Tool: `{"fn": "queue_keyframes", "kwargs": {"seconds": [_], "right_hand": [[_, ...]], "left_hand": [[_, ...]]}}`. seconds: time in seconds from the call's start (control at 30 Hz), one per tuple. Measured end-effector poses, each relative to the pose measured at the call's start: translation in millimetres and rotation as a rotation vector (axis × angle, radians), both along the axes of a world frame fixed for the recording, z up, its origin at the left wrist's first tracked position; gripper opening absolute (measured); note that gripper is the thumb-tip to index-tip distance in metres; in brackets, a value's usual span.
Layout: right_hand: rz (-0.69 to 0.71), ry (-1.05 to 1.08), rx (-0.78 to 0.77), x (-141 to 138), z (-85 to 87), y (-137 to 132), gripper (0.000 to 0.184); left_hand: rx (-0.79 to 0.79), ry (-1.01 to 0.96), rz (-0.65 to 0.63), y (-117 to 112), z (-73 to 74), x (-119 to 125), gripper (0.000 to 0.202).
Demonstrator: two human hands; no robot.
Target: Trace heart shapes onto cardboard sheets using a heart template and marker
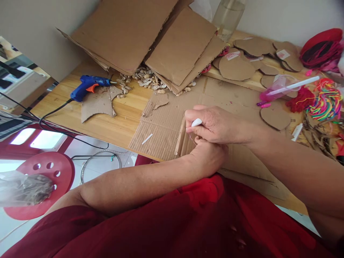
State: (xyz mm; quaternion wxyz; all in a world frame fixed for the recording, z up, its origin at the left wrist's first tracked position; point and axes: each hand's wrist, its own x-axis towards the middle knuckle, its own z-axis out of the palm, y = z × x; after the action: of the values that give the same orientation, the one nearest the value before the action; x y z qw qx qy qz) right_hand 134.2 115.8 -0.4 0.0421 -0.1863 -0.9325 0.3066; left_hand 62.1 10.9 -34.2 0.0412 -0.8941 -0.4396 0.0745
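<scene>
My right hand [212, 123] is closed in a fist around a tool with a white rounded handle [196, 122]; its working end is hidden. Just below, my left hand [209, 157] is bent inward, its fingers curled and mostly covered by the right hand. What the left hand grips cannot be made out, though a thin curved edge shows between the hands. A narrow cardboard piece [180, 138] lies beside them on a large flat cardboard sheet [158, 132].
A blue glue gun [86, 86] rests on a cardboard scrap [96, 104] at left. Shells [147, 79] lie before stacked cardboard sheets [185, 43]. Rounded cardboard cutouts [236, 66], a pink cup [279, 87] and colourful yarn [326, 100] are at right. A red stool [61, 168] stands below.
</scene>
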Motion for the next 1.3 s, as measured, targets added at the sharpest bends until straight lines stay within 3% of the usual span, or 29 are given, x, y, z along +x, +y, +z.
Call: {"fn": "queue_keyframes", "kwargs": {"seconds": [0.2,0.43,0.63,0.83,1.0,1.13,1.3], "right_hand": [[0.134,-0.109,-0.144,2,11.0,-3,0.014],[-0.019,0.030,0.001,1,-2.0,0,0.020],[0.103,-0.073,-0.124,4,6.2,-3,0.010],[-0.030,0.031,-0.031,0,0.5,-1,0.018],[0.091,-0.037,-0.123,2,6.3,-3,0.016],[-0.014,-0.001,-0.105,1,3.6,0,0.015],[-0.113,0.083,0.030,-4,-6.6,5,0.012]], "left_hand": [[0.087,0.009,-0.022,1,0.1,-1,0.057],[0.005,-0.008,-0.006,0,0.8,-1,0.053],[0.103,-0.017,-0.023,0,-1.9,-1,0.060],[0.004,0.015,-0.007,0,0.9,-1,0.056],[0.063,0.013,-0.041,3,6.3,-2,0.057],[-0.024,0.008,-0.010,3,8.7,-3,0.052],[-0.008,-0.028,0.018,2,1.2,-1,0.047]]}}
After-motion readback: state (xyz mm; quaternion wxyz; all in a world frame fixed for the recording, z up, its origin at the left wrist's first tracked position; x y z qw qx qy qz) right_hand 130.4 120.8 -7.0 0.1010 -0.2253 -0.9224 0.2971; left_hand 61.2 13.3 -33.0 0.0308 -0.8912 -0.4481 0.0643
